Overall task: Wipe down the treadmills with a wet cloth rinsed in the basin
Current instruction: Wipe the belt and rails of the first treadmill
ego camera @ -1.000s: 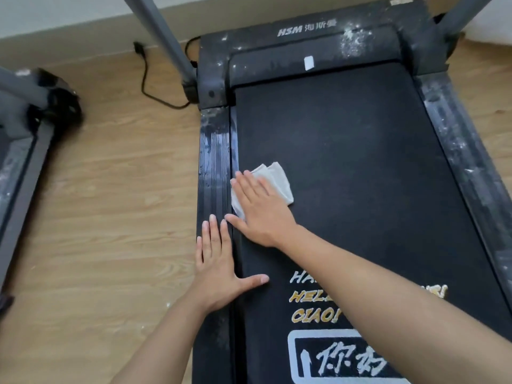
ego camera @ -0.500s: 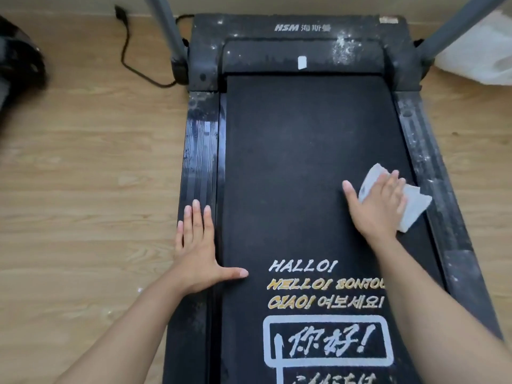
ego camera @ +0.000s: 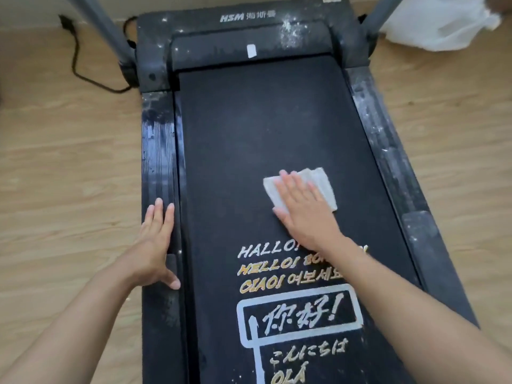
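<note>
Centrally, our right hand (ego camera: 302,214) presses the cloth (ego camera: 318,184) flat-fingered on the treadmill (ego camera: 249,134) belt; the white, folded cloth protrudes beyond our fingertips. Our left hand (ego camera: 155,245) rests flat-fingered on the side rail (ego camera: 158,151).

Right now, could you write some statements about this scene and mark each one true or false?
1. The right hand presses a white cloth flat on the treadmill belt. True.
2. The left hand also holds the cloth. False: it rests flat on the left side rail.
3. A black cable lies on the wooden floor. True.
4. The belt carries no writing. False: printed greetings show near the arms.
</note>
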Tool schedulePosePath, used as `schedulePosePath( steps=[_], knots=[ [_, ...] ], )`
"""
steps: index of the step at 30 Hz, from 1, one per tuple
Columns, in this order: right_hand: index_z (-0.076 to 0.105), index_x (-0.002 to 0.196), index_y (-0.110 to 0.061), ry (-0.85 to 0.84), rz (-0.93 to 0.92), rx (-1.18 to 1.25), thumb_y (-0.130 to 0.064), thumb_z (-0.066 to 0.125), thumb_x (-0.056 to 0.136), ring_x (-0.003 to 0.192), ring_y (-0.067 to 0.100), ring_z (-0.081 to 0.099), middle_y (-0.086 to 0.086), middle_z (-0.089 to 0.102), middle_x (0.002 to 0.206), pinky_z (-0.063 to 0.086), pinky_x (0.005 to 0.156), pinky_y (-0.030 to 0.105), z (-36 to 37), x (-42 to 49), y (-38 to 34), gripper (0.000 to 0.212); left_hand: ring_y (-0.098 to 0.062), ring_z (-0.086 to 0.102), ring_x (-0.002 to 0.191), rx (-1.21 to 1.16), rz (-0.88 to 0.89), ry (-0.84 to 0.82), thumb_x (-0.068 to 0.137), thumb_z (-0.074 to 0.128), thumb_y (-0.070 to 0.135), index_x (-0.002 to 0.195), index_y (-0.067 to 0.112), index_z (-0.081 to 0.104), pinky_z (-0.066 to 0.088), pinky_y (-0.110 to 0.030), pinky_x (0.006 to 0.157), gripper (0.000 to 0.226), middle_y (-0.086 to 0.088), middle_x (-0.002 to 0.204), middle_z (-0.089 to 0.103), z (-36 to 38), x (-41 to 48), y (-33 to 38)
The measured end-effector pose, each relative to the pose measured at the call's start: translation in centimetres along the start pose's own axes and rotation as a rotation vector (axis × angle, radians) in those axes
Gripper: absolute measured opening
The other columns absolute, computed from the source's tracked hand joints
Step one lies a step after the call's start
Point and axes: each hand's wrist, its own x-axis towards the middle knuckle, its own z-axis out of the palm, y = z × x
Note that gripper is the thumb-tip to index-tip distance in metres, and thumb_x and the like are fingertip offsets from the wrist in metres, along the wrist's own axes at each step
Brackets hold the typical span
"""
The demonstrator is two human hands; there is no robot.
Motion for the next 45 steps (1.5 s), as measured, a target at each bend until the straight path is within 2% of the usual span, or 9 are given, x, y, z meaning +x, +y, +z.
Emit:
schedulePosePath(
  steps=[4,8,11,15,20,27,31,40,45],
  knots=[
    [0.002,0.169,-0.021,-0.034,0.408,0.111,-0.073,0.009,0.098,0.164,0.022,-0.004,0.002,-0.003,0.178,0.006,0.132,0.048,-1.7,-3.4,10.1,0.088,-0.016,-0.040,0.149,-0.070,0.012,0.090,0.041,0.106,0.031,0.157,0.024,-0.030,0.004,-0.038,0.128,0.179,0.006,0.156,-0.050,0.7,0.1,-0.5],
    [0.000,0.168,-0.010,-0.016,0.567,0.170,-0.089,0.010,0.090,0.163,0.029,-0.010,0.012,-0.006,0.177,0.000,0.131,0.052,-1.2,-2.1,3.5,0.112,-0.012,-0.029,0.154,-0.111,0.008,0.170,0.033,0.107,0.028,0.163,0.025,-0.017,0.019,-0.039,0.128,0.180,0.008,0.163,-0.039,0.8,-0.6,-0.5],
    [-0.002,0.168,-0.009,-0.008,0.293,0.136,-0.085,0.017,0.094,0.162,0.029,-0.015,0.012,-0.010,0.176,-0.005,0.131,0.050,-0.2,-0.3,-5.7,0.108,-0.014,-0.024,0.156,-0.055,0.029,0.210,0.031,0.106,0.038,0.164,0.022,-0.013,0.019,-0.037,0.126,0.180,0.004,0.167,-0.032,0.4,-0.7,-0.4],
    [0.001,0.169,-0.011,-0.061,-0.230,0.073,-0.070,0.017,0.103,0.162,0.028,-0.016,0.010,-0.010,0.176,0.000,0.131,0.053,2.0,0.3,-17.1,0.090,-0.024,-0.026,0.155,0.132,0.051,0.217,0.036,0.094,0.067,0.162,0.015,-0.018,-0.007,-0.043,0.129,0.177,-0.006,0.166,-0.032,0.4,-0.5,-1.3],
    [0.013,0.169,-0.017,-0.059,-0.434,0.043,-0.060,0.024,0.107,0.164,0.023,0.000,0.002,0.006,0.177,0.003,0.132,0.046,2.7,-2.9,-13.8,0.076,-0.025,-0.031,0.152,0.225,0.102,0.179,0.052,0.076,0.084,0.155,0.008,-0.028,-0.006,-0.043,0.130,0.165,-0.006,0.162,-0.039,0.7,-0.8,-2.0],
    [-0.004,0.169,-0.020,-0.035,0.462,0.138,-0.077,0.006,0.098,0.163,0.023,-0.009,0.002,-0.008,0.177,0.002,0.132,0.049,0.0,-7.6,7.6,0.092,-0.019,-0.034,0.152,0.094,0.163,0.156,0.052,0.081,0.077,0.155,0.011,-0.027,-0.008,-0.037,0.128,0.163,0.000,0.162,-0.039,1.2,-0.3,-2.9],
    [-0.014,0.167,-0.011,-0.078,0.664,0.256,-0.094,0.009,0.087,0.160,0.030,-0.025,0.012,-0.022,0.174,-0.009,0.130,0.053,0.2,-7.6,3.3,0.117,-0.017,-0.030,0.153,0.054,0.167,0.181,0.052,0.088,0.065,0.159,0.014,-0.021,-0.005,-0.036,0.128,0.161,0.004,0.164,-0.035,1.8,-0.1,-3.3],
    [-0.004,0.168,-0.011,-0.111,-0.258,0.026,-0.071,0.016,0.103,0.160,0.034,-0.023,0.014,-0.017,0.174,-0.012,0.128,0.054,3.2,-4.3,-19.0,0.091,-0.027,-0.012,0.159,0.083,0.270,0.261,0.063,0.056,0.086,0.163,0.004,0.002,0.006,-0.044,0.129,0.141,-0.006,0.169,-0.018,3.3,-0.8,-4.9],
    [0.012,0.169,-0.019,-0.053,-0.451,0.001,-0.057,0.018,0.109,0.164,0.023,0.000,0.001,0.005,0.177,-0.001,0.132,0.046,3.4,-5.7,-11.4,0.071,-0.023,-0.017,0.159,0.217,0.347,0.250,0.075,0.042,0.094,0.164,0.006,0.000,0.002,-0.042,0.130,0.132,-0.005,0.171,-0.021,3.2,-0.6,-5.4]
  ],
)
